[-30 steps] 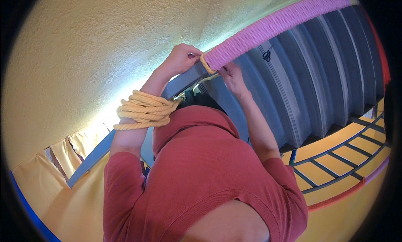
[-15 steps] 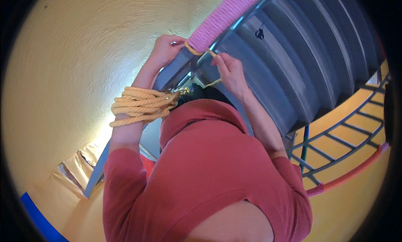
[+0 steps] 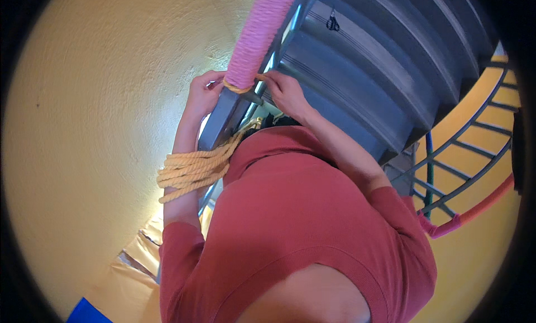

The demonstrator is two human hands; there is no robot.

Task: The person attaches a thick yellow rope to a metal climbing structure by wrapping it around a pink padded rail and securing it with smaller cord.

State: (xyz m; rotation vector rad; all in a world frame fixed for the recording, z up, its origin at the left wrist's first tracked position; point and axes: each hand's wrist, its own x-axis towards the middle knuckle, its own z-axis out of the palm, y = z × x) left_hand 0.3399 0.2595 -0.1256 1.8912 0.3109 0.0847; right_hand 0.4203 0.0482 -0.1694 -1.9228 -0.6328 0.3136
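A handrail (image 3: 220, 121) slopes upward, its upper part wrapped tightly in pink rope (image 3: 258, 37). One turn of yellow rope (image 3: 237, 88) circles the lower end of that wrapping. At the rail's left side, my left hand (image 3: 204, 93) is closed, thumb and finger pinching where the yellow turn meets the edge; the fingertips are partly hidden. My right hand (image 3: 286, 94), on the other side, pinches a short stretch of the same rope close to the rail. Several loops of yellow rope (image 3: 192, 173) hang around my left forearm, and strands run from them toward my waist.
Black scissors (image 3: 333, 22) lie on a step of the dark curved staircase (image 3: 357, 72) to the right. A textured yellow wall (image 3: 106, 111) stands close on the left. At lower right is a railing (image 3: 469, 180) with a rail wrapped in red and pink (image 3: 486, 203).
My right hand has come in closer to the rail, with less rope showing before its fingers. The left hand keeps its place at the wrapping's end. The whole view has shifted.
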